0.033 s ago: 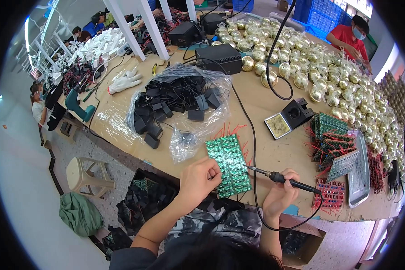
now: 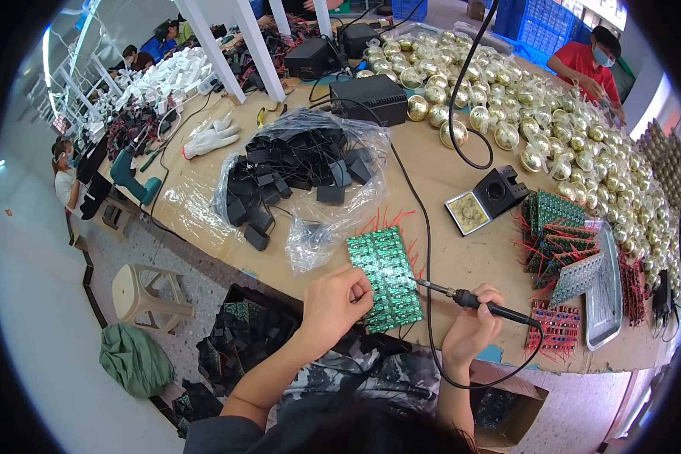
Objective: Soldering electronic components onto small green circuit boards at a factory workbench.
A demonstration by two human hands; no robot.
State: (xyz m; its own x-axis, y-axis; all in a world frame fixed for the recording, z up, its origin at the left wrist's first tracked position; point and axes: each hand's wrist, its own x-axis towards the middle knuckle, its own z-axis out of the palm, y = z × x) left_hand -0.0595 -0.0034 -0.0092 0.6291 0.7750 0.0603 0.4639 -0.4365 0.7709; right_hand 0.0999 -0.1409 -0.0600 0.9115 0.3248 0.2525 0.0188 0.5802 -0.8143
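Observation:
A green circuit board panel (image 2: 386, 276) with red wires along its far and right edges lies at the table's front edge. My right hand (image 2: 473, 329) holds a soldering iron (image 2: 499, 309) by its black handle. The iron's metal tip reaches the panel's right side. My left hand (image 2: 337, 303) is closed in a pinch over the panel's left edge; whatever its fingertips hold is hidden. Behind the panel, a clear plastic bag (image 2: 310, 246) is spread under a heap of black boxes with leads (image 2: 295, 163).
An iron stand with a sponge tray (image 2: 469, 212) sits right of the panel. Beyond are stacked wired boards (image 2: 556, 216), a metal tray (image 2: 601, 303) and many gold-coloured balls (image 2: 530, 129). The iron's black cable (image 2: 429, 265) crosses the table. A co-worker in red (image 2: 590, 72) sits far right.

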